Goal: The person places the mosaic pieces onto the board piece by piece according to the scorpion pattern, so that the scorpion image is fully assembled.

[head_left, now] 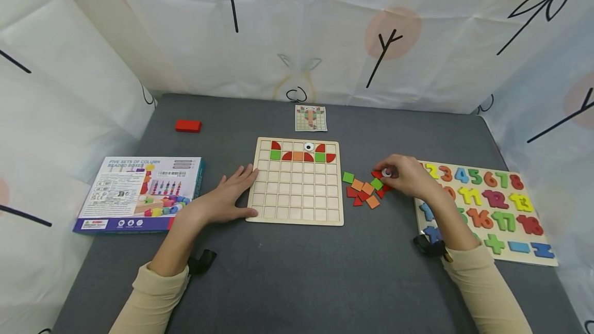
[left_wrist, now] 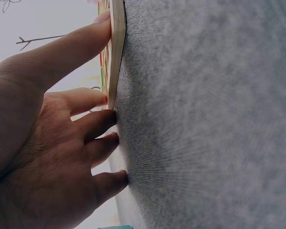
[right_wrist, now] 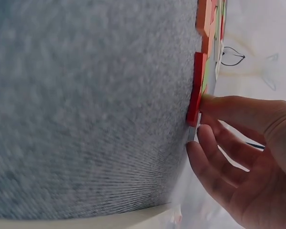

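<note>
Grid board [head_left: 295,190]: it is lying flat mid-table, and I'm reading its top two rows as the only ones carrying pieces.
Top row: a red piece [head_left: 276,145] is sitting left, with a white eye piece [head_left: 309,146] and another red piece [head_left: 320,148] farther right; gaps are showing between.
Second row: greens, reds and one orange square [head_left: 297,156] are filling a run of cells.
Lower rows: these are standing bare, so I'm judging the work to be at an early stage.
Picture card [head_left: 311,118]: it is lying just beyond the board; I'm taking it as the pattern, with its orange column and lower parts not yet laid. I'm finding it too small to check piece by piece.
Loose pieces [head_left: 368,188]: green, orange and red ones are waiting in a cluster right of the board.
Left hand [head_left: 226,199]: I'm resting it with fingers spread, thumb and forefinger touching the board's left edge.
Right hand [head_left: 407,175]: I'm holding it over the cluster's far right side, thumb and fingertips apparently pinching a white round-marked piece [head_left: 386,172]; how firmly, I'm not able to tell.
</note>
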Demonstrator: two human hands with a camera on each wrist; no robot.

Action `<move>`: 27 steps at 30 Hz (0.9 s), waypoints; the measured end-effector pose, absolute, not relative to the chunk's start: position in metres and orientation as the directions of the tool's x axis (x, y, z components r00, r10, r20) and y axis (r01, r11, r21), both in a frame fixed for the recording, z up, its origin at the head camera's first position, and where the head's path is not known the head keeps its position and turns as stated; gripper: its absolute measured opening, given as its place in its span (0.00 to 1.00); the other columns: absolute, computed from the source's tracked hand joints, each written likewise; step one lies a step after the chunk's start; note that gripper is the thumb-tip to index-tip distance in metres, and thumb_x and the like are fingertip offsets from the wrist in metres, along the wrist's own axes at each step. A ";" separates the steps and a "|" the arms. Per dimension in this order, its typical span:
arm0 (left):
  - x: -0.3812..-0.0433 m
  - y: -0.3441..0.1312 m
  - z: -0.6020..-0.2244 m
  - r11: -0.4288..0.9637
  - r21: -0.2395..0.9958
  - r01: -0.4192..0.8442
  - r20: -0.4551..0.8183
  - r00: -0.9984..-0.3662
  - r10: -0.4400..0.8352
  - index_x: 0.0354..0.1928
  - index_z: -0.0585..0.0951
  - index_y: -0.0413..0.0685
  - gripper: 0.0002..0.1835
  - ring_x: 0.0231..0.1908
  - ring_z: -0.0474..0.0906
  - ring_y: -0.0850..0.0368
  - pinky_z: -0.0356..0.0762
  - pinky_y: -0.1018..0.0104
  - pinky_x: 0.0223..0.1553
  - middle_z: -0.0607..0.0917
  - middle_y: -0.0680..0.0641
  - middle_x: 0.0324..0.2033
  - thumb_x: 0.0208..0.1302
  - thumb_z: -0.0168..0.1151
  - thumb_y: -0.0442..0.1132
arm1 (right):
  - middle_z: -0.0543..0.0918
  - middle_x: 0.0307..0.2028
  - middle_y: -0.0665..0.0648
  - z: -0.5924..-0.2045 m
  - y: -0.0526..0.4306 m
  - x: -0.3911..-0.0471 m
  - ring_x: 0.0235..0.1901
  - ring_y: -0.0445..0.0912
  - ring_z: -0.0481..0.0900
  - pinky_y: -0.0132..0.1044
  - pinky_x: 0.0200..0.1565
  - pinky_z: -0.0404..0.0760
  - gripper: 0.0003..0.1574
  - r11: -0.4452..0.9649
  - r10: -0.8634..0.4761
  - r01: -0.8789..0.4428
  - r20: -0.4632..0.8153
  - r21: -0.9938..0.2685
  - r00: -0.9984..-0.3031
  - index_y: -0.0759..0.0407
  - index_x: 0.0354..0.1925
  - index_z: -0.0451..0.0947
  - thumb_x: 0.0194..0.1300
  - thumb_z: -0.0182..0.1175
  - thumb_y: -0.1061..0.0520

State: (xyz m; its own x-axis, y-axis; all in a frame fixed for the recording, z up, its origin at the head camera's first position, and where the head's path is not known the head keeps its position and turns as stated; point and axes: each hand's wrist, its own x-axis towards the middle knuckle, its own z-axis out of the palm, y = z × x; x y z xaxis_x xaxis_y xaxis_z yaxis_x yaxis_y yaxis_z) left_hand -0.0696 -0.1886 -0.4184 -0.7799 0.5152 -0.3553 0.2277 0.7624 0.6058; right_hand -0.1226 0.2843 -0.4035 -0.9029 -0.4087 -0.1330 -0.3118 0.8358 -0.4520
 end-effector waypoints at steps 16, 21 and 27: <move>-0.070 -0.193 -0.424 0.722 0.650 0.236 -0.316 -0.781 0.539 0.89 0.48 0.46 0.57 0.88 0.34 0.32 0.32 0.21 0.81 0.43 0.36 0.89 0.71 0.72 0.56 | 0.91 0.39 0.61 -0.400 0.285 -0.138 0.35 0.46 0.84 0.37 0.38 0.82 0.14 0.836 -0.438 -0.318 -0.195 -0.448 -0.877 0.68 0.49 0.89 0.68 0.74 0.61; -0.074 -0.201 -0.442 0.694 0.672 0.259 -0.274 -0.783 0.558 0.89 0.47 0.52 0.60 0.89 0.34 0.35 0.33 0.19 0.80 0.44 0.39 0.89 0.69 0.72 0.64 | 0.91 0.39 0.60 -0.401 0.285 -0.143 0.34 0.43 0.84 0.35 0.38 0.82 0.17 0.828 -0.453 -0.322 -0.209 -0.459 -0.867 0.67 0.53 0.87 0.68 0.74 0.61; -0.078 -0.201 -0.452 0.737 0.628 0.250 -0.310 -0.789 0.531 0.90 0.47 0.54 0.60 0.89 0.34 0.36 0.34 0.21 0.82 0.43 0.43 0.90 0.68 0.73 0.63 | 0.92 0.40 0.59 -0.401 0.282 -0.148 0.34 0.42 0.84 0.33 0.39 0.82 0.18 0.806 -0.481 -0.336 -0.208 -0.486 -0.852 0.65 0.54 0.89 0.68 0.75 0.60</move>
